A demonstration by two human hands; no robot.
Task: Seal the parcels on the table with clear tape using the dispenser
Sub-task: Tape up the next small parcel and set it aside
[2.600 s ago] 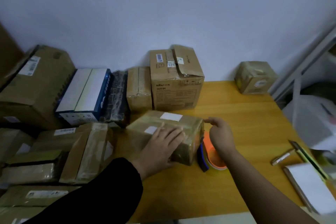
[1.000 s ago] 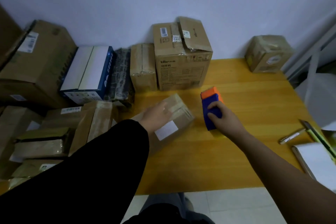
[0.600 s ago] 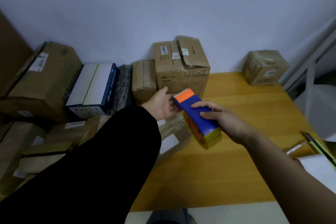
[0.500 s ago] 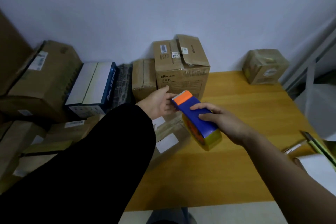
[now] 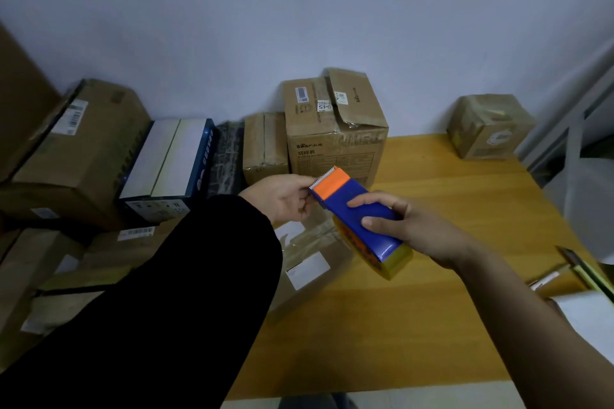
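My right hand (image 5: 412, 229) grips a blue tape dispenser (image 5: 352, 206) with an orange toothed blade end, held in the air above the wooden table (image 5: 432, 325). A roll with a yellow rim sits in the dispenser's lower end. My left hand (image 5: 282, 197) has its fingertips pinched at the blade end of the dispenser; clear tape there is too faint to see. Below both hands lies a small brown parcel (image 5: 312, 266) with white labels, partly covered by my left sleeve.
Several cardboard boxes crowd the left side and back, with a tall printed box (image 5: 335, 129) against the wall. A small taped box (image 5: 488, 126) stands at the back right. Pens and paper (image 5: 578, 282) lie at the right edge.
My right hand lifted the dispenser off the table and tilted it. My left hand left the small parcel and came up to the blade end. The parcel now lies flat.
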